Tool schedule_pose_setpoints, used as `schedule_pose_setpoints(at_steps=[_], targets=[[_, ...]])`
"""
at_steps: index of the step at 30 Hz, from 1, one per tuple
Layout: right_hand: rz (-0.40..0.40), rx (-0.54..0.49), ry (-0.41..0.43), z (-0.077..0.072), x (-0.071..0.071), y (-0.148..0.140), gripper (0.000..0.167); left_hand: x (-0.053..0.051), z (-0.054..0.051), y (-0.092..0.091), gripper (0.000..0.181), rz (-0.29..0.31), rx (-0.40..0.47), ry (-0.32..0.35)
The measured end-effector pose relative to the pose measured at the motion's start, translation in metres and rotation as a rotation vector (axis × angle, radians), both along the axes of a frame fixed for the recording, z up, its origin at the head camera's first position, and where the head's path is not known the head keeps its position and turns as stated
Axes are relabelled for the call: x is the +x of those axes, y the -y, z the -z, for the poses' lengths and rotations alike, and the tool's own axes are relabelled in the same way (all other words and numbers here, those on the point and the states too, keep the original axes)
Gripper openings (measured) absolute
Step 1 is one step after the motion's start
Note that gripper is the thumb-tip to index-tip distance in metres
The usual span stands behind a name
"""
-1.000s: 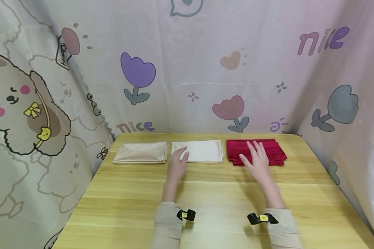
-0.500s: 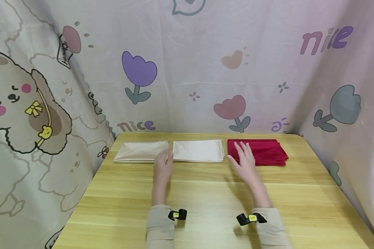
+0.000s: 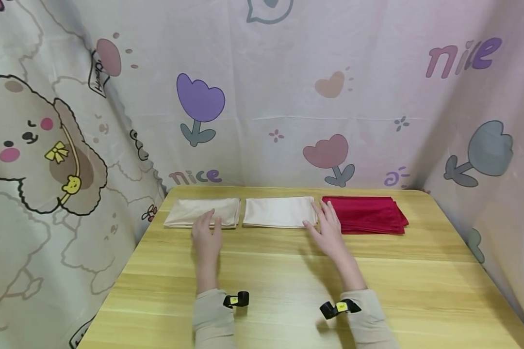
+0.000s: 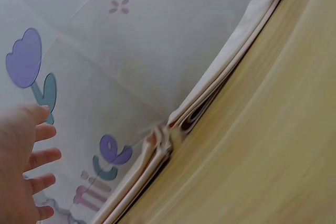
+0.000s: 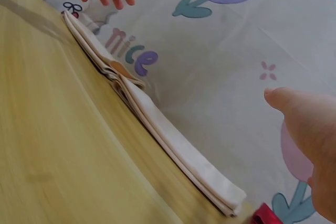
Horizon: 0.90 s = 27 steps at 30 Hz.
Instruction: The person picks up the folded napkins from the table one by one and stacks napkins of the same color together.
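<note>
Hovering above the near edge of the folded beige cloth (image 3: pixel 185 211), the left hand (image 3: pixel 207 236) held its fingers apart and gripped nothing; the left wrist view showed them spread, with the curtain (image 3: pixel 266 58) behind. The right hand (image 3: pixel 328 233) was raised too, its thumb and fingers spread and its grip likewise unclosed. In the head view it overlapped the right end of the folded white cloth (image 3: pixel 275 212) and the left end of the folded red cloth (image 3: pixel 368 215), while the right wrist view showed its thumb well apart from the white one.

All three cloths lay flat in a row along the far side of the wooden table (image 3: pixel 279 276): beige at left, white in the middle, red at right. Small gaps parted them, and the red stack's layers fanned slightly at its right end. Light sleeves (image 3: pixel 214 317) covered both forearms. Tulips and the word "nice" decorated the curtain, which hung behind the table.
</note>
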State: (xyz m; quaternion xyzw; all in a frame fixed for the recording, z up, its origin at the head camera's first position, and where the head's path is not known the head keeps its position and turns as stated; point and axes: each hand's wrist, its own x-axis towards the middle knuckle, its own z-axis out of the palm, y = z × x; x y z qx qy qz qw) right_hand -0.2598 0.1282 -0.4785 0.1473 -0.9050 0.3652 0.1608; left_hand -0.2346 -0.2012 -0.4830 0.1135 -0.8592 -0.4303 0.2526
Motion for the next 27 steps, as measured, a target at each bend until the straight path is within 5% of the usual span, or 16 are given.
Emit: schedule_pose_setpoints(at_steps=[6, 13, 21, 27], targets=[[-0.043, -0.019, -0.029, 0.003, 0.0, 0.019, 0.063, 0.002, -0.004, 0.019, 0.042, -0.071, -0.043, -0.005], [-0.081, -0.003, -0.091, 0.009, 0.001, 0.046, 0.061, 0.0, -0.006, 0.036, 0.051, -0.085, -0.11, 0.056], [-0.15, 0.072, -0.095, 0.011, 0.001, 0.075, 0.06, -0.003, -0.009, 0.057, 0.061, -0.092, -0.178, 0.154], [-0.213, 0.187, -0.118, 0.007, -0.002, 0.092, 0.06, -0.007, -0.01, 0.072, 0.063, -0.098, -0.222, 0.162]])
